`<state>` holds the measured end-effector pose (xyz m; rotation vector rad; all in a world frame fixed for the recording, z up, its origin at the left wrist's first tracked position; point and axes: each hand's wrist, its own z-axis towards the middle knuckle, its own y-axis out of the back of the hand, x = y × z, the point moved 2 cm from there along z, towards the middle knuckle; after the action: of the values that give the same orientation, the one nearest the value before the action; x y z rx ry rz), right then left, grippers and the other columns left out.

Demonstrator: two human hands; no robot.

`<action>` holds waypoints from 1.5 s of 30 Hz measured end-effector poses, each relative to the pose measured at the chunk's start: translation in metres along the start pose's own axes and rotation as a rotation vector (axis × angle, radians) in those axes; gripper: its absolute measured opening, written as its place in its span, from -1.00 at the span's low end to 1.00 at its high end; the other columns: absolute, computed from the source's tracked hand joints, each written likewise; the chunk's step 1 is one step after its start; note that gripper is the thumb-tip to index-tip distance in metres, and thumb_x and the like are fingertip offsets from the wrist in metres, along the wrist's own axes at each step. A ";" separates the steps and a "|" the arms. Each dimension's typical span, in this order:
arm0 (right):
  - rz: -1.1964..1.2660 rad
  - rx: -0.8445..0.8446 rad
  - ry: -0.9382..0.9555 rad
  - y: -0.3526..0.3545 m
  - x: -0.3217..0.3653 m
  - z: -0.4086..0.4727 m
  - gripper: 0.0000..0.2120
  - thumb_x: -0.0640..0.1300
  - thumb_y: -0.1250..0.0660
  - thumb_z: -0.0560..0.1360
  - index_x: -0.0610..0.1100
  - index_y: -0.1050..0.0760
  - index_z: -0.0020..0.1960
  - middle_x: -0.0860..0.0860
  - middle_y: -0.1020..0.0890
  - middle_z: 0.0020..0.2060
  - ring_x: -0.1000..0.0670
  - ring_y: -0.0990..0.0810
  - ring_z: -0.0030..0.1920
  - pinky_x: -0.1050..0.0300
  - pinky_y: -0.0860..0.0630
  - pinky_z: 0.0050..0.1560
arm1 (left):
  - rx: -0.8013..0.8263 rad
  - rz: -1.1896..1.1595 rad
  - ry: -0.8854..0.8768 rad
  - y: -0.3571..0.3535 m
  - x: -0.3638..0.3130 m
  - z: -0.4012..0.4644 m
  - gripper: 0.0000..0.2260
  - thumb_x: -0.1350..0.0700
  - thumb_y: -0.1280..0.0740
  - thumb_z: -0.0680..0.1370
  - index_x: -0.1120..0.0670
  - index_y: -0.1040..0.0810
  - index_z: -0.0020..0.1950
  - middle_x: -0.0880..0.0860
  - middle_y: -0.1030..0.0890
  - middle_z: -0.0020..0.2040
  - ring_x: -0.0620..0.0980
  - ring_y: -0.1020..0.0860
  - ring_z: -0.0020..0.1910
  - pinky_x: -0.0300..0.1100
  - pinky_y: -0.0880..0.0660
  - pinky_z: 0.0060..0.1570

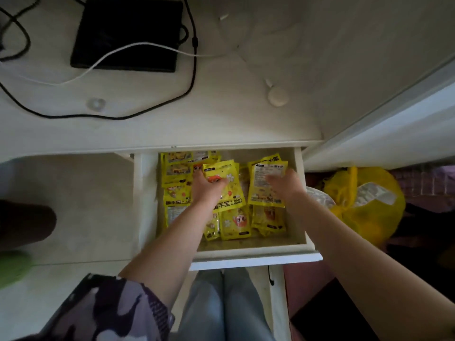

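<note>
A white drawer (253, 254) stands pulled out below a white desk and holds several yellow hand-warmer packets. My left hand (206, 188) grips one yellow packet (229, 190) near the drawer's middle, thumb curled over its front. My right hand (286, 184) holds another yellow packet (263, 183) at the right side of the drawer, its printed back facing up. More packets (176, 178) lie stacked along the left wall, and others (236, 225) lie near the front.
On the desk top (221, 124) sit a black flat device (128, 33), black and white cables (123, 55) and a small white round gadget (277, 96). A yellow plastic bag (364, 203) stands on the floor right of the drawer. My legs (226, 303) are below the drawer front.
</note>
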<state>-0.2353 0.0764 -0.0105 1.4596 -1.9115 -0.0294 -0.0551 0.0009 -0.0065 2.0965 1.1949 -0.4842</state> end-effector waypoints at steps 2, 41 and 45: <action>-0.009 0.012 0.001 -0.003 0.000 0.017 -0.66 -0.15 -0.33 0.52 -0.19 -0.42 0.27 -0.11 -0.60 0.08 -0.02 -0.58 -0.13 0.20 -0.45 -0.37 | -0.008 0.032 -0.016 -0.014 -0.005 0.010 -0.25 0.04 -0.47 0.44 0.10 -0.16 0.51 0.13 -0.32 0.45 0.17 -0.36 0.38 0.07 -0.35 0.32; -0.564 0.145 0.527 -0.015 0.012 -0.073 -0.57 -0.23 -0.21 0.55 -0.15 -0.27 0.41 -0.15 -0.54 0.20 -0.14 -0.56 0.10 0.03 -0.56 -0.02 | -0.129 0.644 -0.486 0.049 0.029 -0.072 -0.68 0.13 -0.31 0.54 0.06 -0.48 0.30 0.01 -0.60 0.06 0.01 -0.56 0.03 -0.12 -0.51 -0.09; -0.660 0.183 0.611 -0.034 0.013 -0.106 -0.60 -0.18 -0.17 0.57 -0.12 -0.28 0.39 -0.11 -0.56 0.19 -0.14 -0.60 0.01 0.03 -0.57 -0.09 | -0.198 0.613 -0.454 0.074 0.044 -0.100 -0.73 0.14 -0.27 0.54 0.07 -0.49 0.24 0.04 -0.60 -0.05 0.04 -0.54 -0.02 -0.10 -0.47 -0.17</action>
<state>-0.1508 0.0943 0.0604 1.8939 -0.9228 0.2613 0.0298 0.0719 0.0647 1.9115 0.3016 -0.4870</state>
